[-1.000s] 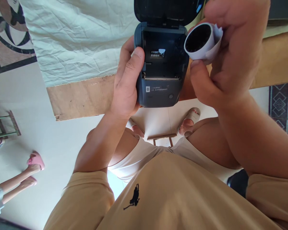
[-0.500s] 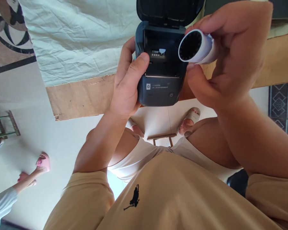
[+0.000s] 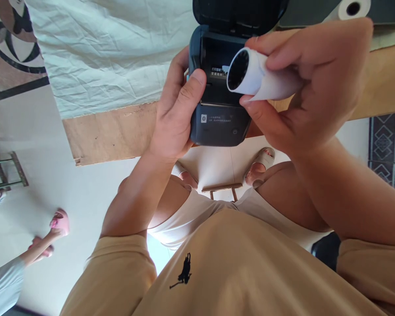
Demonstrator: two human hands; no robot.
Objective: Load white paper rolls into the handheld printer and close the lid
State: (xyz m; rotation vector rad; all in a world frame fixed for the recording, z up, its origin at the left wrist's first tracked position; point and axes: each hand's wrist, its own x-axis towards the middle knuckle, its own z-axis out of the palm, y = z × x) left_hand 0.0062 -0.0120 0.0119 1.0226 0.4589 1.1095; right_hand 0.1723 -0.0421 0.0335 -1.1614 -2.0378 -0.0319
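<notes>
A dark blue-black label printer with its lid swung up is held above the table edge. My left hand is closed round its left side, thumb over the rim of the paper bay. Printed white characters and a small label show inside the bay. My right hand grips a white paper roll between thumb and fingers. The roll's open end, with a dark hollow core, faces left and overlaps the right part of the bay; I cannot tell whether it touches the printer.
A pale green cloth covers a wooden table, whose bare edge shows. Another white roll lies at the top right near a dark box. At the lower left, a person's foot in a pink slipper is on the floor, below a stool.
My right hand has moved the paper roll left, over the printer's bay, and turned it slightly. The printer has shifted a little right. Another white roll now shows behind my right hand.
</notes>
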